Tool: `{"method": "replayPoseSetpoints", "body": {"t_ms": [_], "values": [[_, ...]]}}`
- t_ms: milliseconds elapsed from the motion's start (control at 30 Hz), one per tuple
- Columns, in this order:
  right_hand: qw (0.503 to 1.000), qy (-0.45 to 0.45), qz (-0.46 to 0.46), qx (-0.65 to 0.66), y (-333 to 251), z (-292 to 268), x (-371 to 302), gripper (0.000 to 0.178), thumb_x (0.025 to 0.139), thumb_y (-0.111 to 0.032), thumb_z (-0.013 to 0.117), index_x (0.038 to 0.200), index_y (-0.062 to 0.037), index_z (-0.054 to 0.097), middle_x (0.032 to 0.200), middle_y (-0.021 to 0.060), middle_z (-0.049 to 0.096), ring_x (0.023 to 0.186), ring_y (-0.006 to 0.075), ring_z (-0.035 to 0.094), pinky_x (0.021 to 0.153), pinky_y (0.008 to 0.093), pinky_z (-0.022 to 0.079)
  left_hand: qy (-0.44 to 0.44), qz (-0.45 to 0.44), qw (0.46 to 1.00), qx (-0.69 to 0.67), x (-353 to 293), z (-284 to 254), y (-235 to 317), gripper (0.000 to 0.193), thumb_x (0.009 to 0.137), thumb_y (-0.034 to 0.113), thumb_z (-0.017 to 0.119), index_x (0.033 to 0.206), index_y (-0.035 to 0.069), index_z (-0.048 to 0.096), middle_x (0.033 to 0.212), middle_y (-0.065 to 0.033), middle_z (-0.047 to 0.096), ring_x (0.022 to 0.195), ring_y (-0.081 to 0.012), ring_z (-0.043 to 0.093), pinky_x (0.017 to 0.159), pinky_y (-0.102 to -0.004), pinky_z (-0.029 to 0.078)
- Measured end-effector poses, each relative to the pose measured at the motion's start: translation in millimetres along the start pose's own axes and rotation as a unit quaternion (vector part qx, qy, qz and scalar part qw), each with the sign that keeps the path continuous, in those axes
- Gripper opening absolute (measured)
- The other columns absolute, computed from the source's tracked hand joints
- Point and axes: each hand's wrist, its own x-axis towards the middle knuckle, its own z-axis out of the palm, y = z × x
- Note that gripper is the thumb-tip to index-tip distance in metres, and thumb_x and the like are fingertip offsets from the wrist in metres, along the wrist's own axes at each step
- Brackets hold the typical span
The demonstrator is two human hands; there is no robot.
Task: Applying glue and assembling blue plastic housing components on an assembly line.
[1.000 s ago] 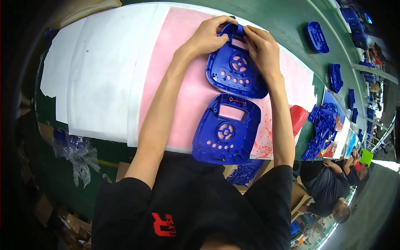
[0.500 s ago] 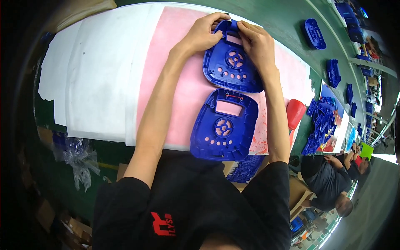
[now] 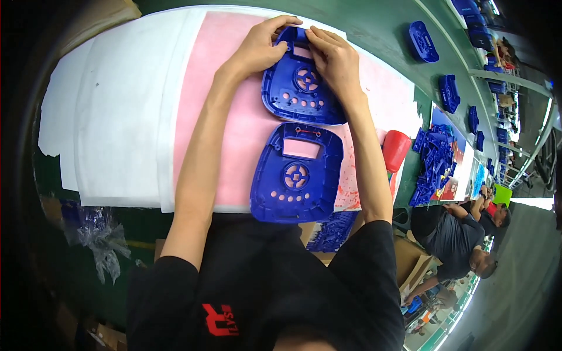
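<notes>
The left hand (image 3: 259, 48), half-curled, grips a blue plastic housing (image 3: 281, 77) by its rim. The right hand (image 3: 337, 57), fingers bunched, touches its top, hold unclear

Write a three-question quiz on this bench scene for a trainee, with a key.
1. True or false: the left hand and right hand are both on the farther blue shell.
2. What colour is the sheet directly under that shell?
a) green
b) pink
c) black
3. Fill in: in the picture, the red object lies to the ___ of the right forearm.

Key: 1 true; 2 b; 3 right.
</notes>
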Motion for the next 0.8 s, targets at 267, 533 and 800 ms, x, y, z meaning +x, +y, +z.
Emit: {"method": "replayPoseSetpoints", "body": {"t_ms": [267,533,800], "values": [[0.996,0.085,0.003,-0.021,-26.7,-45.0,41.9,0.048,0.085,-0.01,0.053,0.13,0.0024,0.042,0.135,0.0269,0.04,0.127,0.0397,0.037,0.106,0.0403,0.03,-0.008,-0.049,0.999,-0.01,-5.5,-6.6,-1.1,0.045,0.075,-0.003,0.05,0.12,0.003,0.051,0.103,-0.0129,0.06,0.091,-0.0202,0.059,0.083,-0.0305,0.048],[0.939,-0.3,0.163,-0.046,-11.5,-34.7,41.9,0.047,0.091,-0.027,0.046,0.132,-0.0029,0.04,0.12,0.0222,0.054,0.108,0.0365,0.054,0.091,0.0414,0.044,0.03,0.002,0.998,0.046,-0.7,-2.6,-4.2,0.044,0.076,-0.003,0.052,0.12,0.001,0.051,0.109,-0.0159,0.059,0.103,-0.0242,0.058,0.091,-0.0326,0.047],[0.939,-0.261,0.222,-0.005,64.3,-55.5,21.4,0.049,0.069,-0.036,0.073,0.109,-0.0081,0.065,0.096,0.0176,0.067,0.09,0.0318,0.064,0.081,0.0389,0.05,0.131,-0.048,0.979,-0.149,9.9,-14.4,-3.9,0.036,0.09,0.02,0.047,0.119,-0.002,0.052,0.112,-0.0137,0.058,0.103,-0.0206,0.056,0.088,-0.031,0.046]]}}
